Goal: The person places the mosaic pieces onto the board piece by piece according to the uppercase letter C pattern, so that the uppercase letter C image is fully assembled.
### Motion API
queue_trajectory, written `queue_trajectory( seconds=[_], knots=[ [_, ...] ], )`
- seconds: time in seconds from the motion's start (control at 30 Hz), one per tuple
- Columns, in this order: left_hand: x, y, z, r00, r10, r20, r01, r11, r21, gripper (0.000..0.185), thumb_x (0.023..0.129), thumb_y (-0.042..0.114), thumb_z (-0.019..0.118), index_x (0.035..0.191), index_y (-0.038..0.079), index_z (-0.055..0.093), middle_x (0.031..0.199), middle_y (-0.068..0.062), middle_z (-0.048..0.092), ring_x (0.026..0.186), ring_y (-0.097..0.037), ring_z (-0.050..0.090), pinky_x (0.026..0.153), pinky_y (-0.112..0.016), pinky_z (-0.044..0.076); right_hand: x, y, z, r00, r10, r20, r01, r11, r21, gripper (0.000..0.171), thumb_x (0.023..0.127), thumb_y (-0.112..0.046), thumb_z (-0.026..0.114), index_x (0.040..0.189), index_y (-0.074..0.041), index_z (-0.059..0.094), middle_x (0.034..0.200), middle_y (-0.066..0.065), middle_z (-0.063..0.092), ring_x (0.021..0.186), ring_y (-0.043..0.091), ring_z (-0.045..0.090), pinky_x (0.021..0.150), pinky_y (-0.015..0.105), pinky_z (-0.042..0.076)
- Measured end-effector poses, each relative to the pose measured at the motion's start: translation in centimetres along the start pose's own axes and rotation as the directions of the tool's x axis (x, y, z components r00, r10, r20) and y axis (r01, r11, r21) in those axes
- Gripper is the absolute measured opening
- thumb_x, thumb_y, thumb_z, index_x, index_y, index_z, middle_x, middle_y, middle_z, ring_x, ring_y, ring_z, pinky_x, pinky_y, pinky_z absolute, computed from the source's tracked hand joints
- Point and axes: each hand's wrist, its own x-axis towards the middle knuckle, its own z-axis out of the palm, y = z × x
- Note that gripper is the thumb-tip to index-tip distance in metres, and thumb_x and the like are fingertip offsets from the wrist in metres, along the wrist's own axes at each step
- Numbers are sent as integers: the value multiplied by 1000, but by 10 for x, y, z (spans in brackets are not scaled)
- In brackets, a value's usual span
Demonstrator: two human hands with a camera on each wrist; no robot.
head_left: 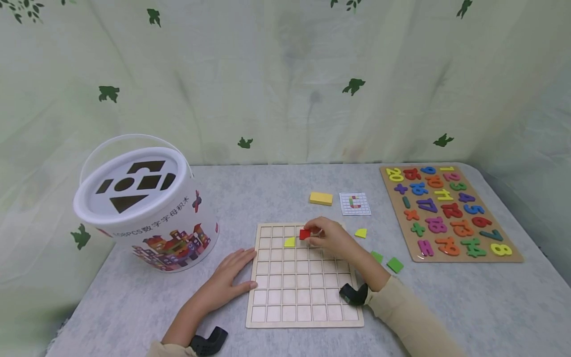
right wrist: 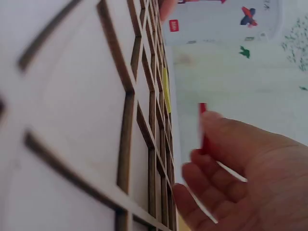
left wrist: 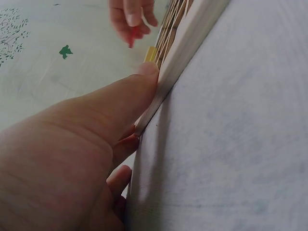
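Observation:
A wooden grid board (head_left: 303,302) lies on the grey table in front of me. My right hand (head_left: 327,237) pinches a small red square tile (head_left: 305,234) just above the board's top rows; the right wrist view shows the red tile (right wrist: 202,127) edge-on between thumb and fingers. A yellow quarter-round tile (head_left: 290,242) sits in a cell just left of it. My left hand (head_left: 232,275) rests flat on the table, its thumb (left wrist: 139,79) pressed against the board's left edge (left wrist: 183,53).
A white bucket (head_left: 147,208) with shape cut-outs in its lid stands at the left. A yellow block (head_left: 321,198), a pattern card (head_left: 355,204), a yellow piece (head_left: 361,232) and green tiles (head_left: 394,265) lie right of the board. A number puzzle (head_left: 446,213) lies far right.

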Motion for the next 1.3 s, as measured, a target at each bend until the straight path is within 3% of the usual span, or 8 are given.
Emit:
queue_trajectory(
  seconds=[0.13, 0.4, 0.73, 1.0, 1.2, 1.3],
  knots=[
    [0, 0, 0, 1000, -7, -2, 7, 1000, 3, 73, 80, 46, 62, 140, 16, 34, 143, -6, 30, 133, -29, 17, 103, -53, 14, 0, 6, 6, 998, 53, 25, -52, 999, -15, 26, 81, -19, 68, 105, -10, 62, 98, -2, 58, 89, 12, 52, 77, 29, 46],
    [-1, -1, 0, 1000, -10, -8, 10, 1000, 3, 73, 79, 47, 62, 140, 16, 34, 143, -6, 31, 133, -29, 17, 103, -53, 13, 3, 14, 11, 998, -17, 60, 23, 995, -98, 24, 80, -22, 69, 102, -13, 65, 95, -5, 54, 84, 10, 48, 73, 27, 43],
    [0, 0, 0, 1000, 0, -8, 0, 1000, -1, 73, 80, 46, 62, 140, 15, 35, 142, -7, 31, 132, -30, 17, 102, -54, 14, 1, 12, 14, 999, -5, 46, 9, 995, -100, 20, 84, -19, 65, 103, -13, 64, 96, -4, 53, 82, 11, 46, 70, 28, 41],
    [0, 1, 0, 1000, 0, -10, 0, 1000, 1, 73, 79, 46, 62, 139, 14, 36, 142, -7, 32, 132, -31, 18, 102, -54, 14, -1, 8, 12, 997, -20, 80, 30, 990, -135, 24, 84, -20, 64, 108, -15, 64, 99, -4, 51, 81, 11, 44, 68, 27, 41],
    [0, 0, 1, 1000, 2, -10, -2, 1000, -11, 73, 79, 46, 62, 139, 15, 36, 142, -6, 32, 132, -31, 18, 102, -55, 15, -6, -1, 0, 988, 63, 142, -48, 993, -105, 40, 85, -24, 64, 122, -13, 56, 111, -1, 52, 92, 14, 48, 79, 31, 43],
    [0, 0, 0, 1000, -1, -7, 1, 1000, -13, 73, 79, 46, 63, 140, 15, 35, 143, -6, 31, 132, -30, 17, 102, -55, 14, -11, -5, -10, 989, 69, 129, -62, 997, -54, 44, 85, -22, 64, 125, -10, 52, 117, 4, 53, 103, 20, 50, 86, 37, 43]
  ],
)
